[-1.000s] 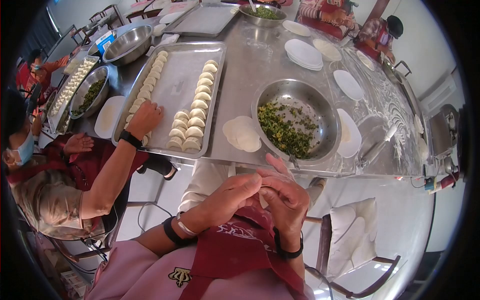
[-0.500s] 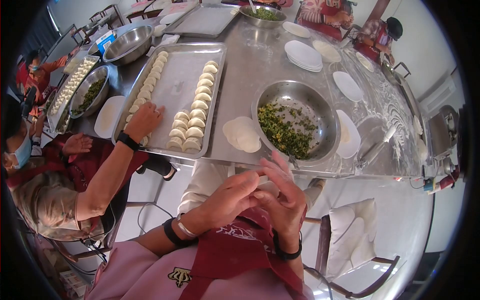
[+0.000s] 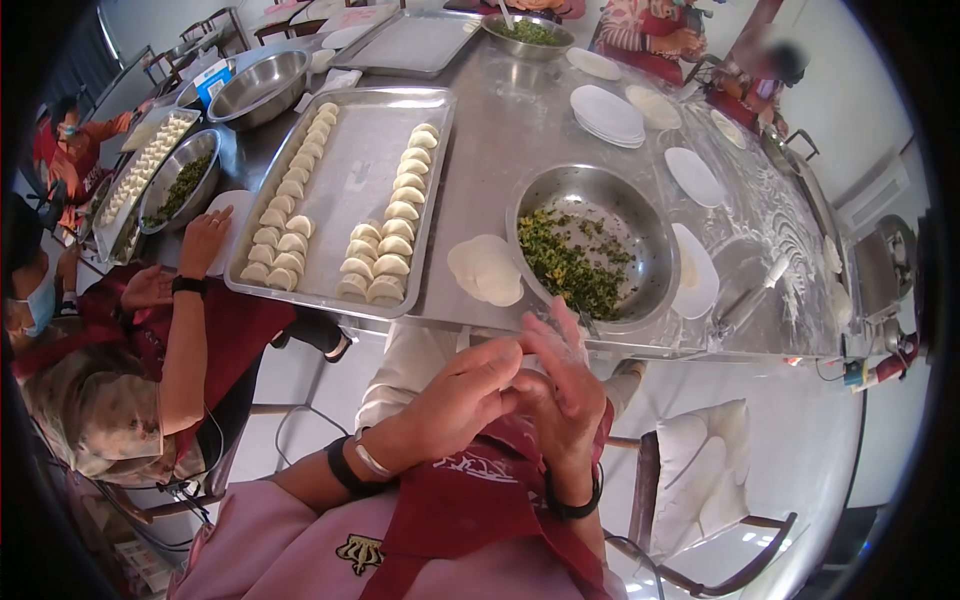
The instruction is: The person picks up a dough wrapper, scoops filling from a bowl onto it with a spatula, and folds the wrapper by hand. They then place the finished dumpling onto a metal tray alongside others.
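In front of my apron, below the table edge, my left hand (image 3: pixel 462 393) and my right hand (image 3: pixel 566 392) are brought together. The left is cupped with its fingers bent against the right palm. My right fingers point upward, floury at the tips. Whatever lies between them, if anything, is hidden. Just beyond stands a steel bowl (image 3: pixel 655 225) of chopped green and yellow filling (image 3: pixel 575 262). Left of it are overlapping round dough wrappers (image 3: pixel 484 270). A metal tray (image 3: pixel 345 215) holds folded dumplings in rows along both sides.
At left, a co-worker's hand (image 3: pixel 204 238) is over a white plate (image 3: pixel 232 212), near another filling bowl (image 3: pixel 183 185). White plates (image 3: pixel 695 177) and a floured surface (image 3: pixel 775 215) lie to the right. A cushioned chair (image 3: pixel 700 475) stands at lower right.
The co-worker's hand has left the tray and moved left to the white plate; dumplings it covered now show. My hands stay together, the right one turned slightly.
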`<state>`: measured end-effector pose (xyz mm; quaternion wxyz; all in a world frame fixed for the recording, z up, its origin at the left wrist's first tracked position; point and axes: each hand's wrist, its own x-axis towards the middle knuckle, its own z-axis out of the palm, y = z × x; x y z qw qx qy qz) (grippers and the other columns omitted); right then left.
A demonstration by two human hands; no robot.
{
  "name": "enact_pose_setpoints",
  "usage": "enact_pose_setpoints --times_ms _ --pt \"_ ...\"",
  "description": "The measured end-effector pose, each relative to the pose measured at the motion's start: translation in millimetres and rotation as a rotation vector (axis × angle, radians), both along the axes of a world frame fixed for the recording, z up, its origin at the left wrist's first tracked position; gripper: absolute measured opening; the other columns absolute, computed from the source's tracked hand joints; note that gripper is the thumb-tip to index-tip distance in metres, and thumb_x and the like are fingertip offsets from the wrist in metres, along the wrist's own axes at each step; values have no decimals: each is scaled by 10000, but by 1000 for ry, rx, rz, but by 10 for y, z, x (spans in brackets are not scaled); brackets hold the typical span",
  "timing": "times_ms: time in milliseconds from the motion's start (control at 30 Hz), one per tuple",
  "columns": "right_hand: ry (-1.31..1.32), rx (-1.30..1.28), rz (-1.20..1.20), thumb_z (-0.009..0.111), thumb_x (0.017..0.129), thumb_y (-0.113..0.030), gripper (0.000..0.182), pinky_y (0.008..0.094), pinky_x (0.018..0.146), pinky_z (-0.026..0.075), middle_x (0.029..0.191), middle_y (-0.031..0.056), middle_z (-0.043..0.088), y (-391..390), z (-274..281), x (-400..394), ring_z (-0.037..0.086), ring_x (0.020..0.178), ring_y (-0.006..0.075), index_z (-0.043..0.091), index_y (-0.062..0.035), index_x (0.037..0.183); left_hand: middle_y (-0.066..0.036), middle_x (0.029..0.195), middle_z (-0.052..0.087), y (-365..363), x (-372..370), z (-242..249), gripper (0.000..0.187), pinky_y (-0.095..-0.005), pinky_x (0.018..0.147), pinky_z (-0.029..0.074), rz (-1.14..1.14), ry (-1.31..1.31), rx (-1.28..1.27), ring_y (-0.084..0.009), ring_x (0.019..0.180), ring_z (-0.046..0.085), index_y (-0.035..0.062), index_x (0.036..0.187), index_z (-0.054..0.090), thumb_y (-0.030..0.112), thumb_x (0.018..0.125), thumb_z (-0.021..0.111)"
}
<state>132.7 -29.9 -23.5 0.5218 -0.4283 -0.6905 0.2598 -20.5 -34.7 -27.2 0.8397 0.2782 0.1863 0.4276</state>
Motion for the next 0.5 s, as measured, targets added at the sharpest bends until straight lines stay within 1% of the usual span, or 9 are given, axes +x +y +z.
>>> enact_pose_setpoints --times_ms 100,200,300,400,500 --pt "8 23 -40 714 862 -183 310 474 1072 410 1169 184 699 -13 70 -34 492 1339 391 709 -10 1119 -106 1370 496 2 -7 -13 460 -399 1089 397 -17 -85 -45 -195 1238 514 -20 1417 387 299 1087 358" --pt "-15 38 44 710 873 -209 338 486 1072 405 1194 202 683 -9 -38 28 483 1341 411 695 2 1137 -100 1357 510 -12 34 22 448 -394 1083 401 44 -146 -53 -199 1227 523 -20 1414 395 286 1090 345" --pt "-147 85 32 676 910 -236 349 502 1076 394 1217 201 672 -1 -98 71 484 1331 434 681 7 1161 -102 1359 512 -47 88 104 452 -401 1083 400 69 -42 -59 -203 1230 522 -16 1418 395 291 1089 350" --pt "-162 88 -7 643 939 -257 356 509 1087 378 1231 204 664 -4 -69 39 483 1331 432 670 11 1173 -102 1362 512 -24 105 6 448 -393 1085 396 87 -62 -121 -201 1233 519 -5 1414 403 297 1084 371" --pt "-166 96 -69 563 999 -313 413 508 1095 363 1272 243 631 -25 -12 6 459 1344 455 651 48 1178 -93 1362 515 3 48 13 450 -366 1069 404 4 -190 -132 -189 1216 527 5 1413 409 303 1076 402"
